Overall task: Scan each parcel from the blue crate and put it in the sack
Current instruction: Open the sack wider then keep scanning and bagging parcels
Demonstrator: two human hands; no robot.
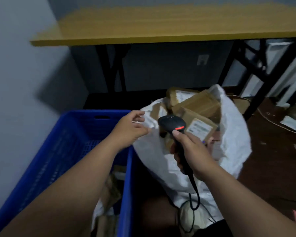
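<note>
A blue plastic crate (72, 144) stands on the floor at the left, with a few cardboard parcels (110, 190) in its near corner under my left forearm. To its right sits a white sack (232, 134) holding several brown cardboard parcels (195, 103), some with white labels. My left hand (130, 129) hovers at the sack's left rim above the crate's edge, fingers spread and holding nothing. My right hand (191, 151) grips the handle of a black barcode scanner (172, 124), whose red light glows, over the sack's mouth.
A yellow-topped table (161, 26) on black legs stands just behind the crate and sack. A grey wall runs along the left. Loose boxes and papers (292, 117) lie on the brown floor at the right. The scanner's cable (193, 199) trails down toward me.
</note>
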